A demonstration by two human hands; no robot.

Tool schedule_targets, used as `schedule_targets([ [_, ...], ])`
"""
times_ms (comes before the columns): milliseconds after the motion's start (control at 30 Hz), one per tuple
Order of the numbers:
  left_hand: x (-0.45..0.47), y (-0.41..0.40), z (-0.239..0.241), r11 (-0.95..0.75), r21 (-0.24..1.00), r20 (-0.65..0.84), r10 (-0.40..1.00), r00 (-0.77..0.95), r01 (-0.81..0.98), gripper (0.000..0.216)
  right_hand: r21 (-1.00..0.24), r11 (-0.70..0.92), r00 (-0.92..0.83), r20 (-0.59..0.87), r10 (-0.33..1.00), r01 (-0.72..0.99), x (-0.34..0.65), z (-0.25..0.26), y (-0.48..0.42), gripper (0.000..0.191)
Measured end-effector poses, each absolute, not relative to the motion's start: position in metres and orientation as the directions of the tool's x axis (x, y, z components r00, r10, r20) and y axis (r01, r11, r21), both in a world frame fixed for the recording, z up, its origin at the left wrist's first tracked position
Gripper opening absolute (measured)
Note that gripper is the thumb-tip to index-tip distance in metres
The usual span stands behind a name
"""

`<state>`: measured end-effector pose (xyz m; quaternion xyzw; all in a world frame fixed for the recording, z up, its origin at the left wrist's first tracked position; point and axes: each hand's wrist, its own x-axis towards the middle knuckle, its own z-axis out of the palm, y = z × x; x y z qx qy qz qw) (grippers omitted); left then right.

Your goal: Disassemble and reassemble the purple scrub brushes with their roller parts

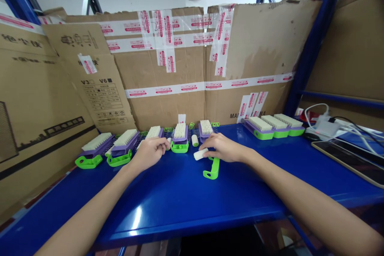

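Hands lie on a blue shelf (180, 200), both near its centre. The right hand (225, 149) has its fingers bent loosely around a white roller (200, 154), thumb and forefinger pinching it. The roller's free end sticks out at the hand's 9 o'clock, and its long axis runs from about 8 to 2 o'clock. A green handle (211, 171) lies flat at the hand's 7 o'clock, touching or just under the palm. Its long axis runs close to 12 to 6 o'clock, with the looped end toward 6. The left hand (150, 151) is curled into a loose fist, its knuckles against a purple brush (153, 131) at its 12 o'clock. Whether it grips anything cannot be told. Two more brushes (180, 133) stand bristles-up at the roller's 11 to 12 o'clock, with a second roller (195, 140) between them. Three finished brushes (274, 125) sit side by side at the shelf's 2 o'clock, well apart from both hands. A cardboard wall (168, 104) stands behind the row.
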<state>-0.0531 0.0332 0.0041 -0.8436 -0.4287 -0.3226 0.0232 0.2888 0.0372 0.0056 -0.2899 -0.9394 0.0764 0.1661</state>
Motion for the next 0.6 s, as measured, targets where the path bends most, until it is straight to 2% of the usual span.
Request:
schedule_targets([
  [133, -0.054, 0.033, 0.004, -0.629, 0.238, 0.562, 0.711, 0.424, 0.740, 0.037, -0.293, 0.799, -0.746, 0.293, 0.598, 0.525, 0.295, 0.015, 0.038, 0.021],
  [267, -0.054, 0.033, 0.004, -0.629, 0.239, 0.562, 0.711, 0.423, 0.740, 0.036, -0.284, 0.658, -0.576, 0.325, 0.750, 0.697, 0.323, 0.033, 0.044, 0.023],
  [333, -0.054, 0.034, 0.003, -0.632, 0.239, 0.561, 0.709, 0.427, 0.737, 0.037, -0.289, 0.553, -0.505, 0.228, 0.833, 0.782, 0.340, 0.037, 0.048, 0.037],
  [400, -0.055, 0.034, 0.002, -0.638, 0.238, 0.559, 0.707, 0.434, 0.732, 0.037, -0.291, 0.419, -0.420, 0.063, 0.905, 0.860, 0.352, 0.036, 0.052, 0.045],
  [500, -0.056, 0.036, 0.001, -0.645, 0.237, 0.558, 0.702, 0.442, 0.726, 0.038, -0.311, 0.339, -0.386, -0.105, 0.916, 0.888, 0.362, 0.033, 0.056, 0.035],
  [600, -0.057, 0.037, 0.000, -0.646, 0.234, 0.563, 0.700, 0.440, 0.727, 0.038, -0.326, 0.323, -0.386, -0.149, 0.910, 0.889, 0.372, 0.032, 0.060, 0.026],
])
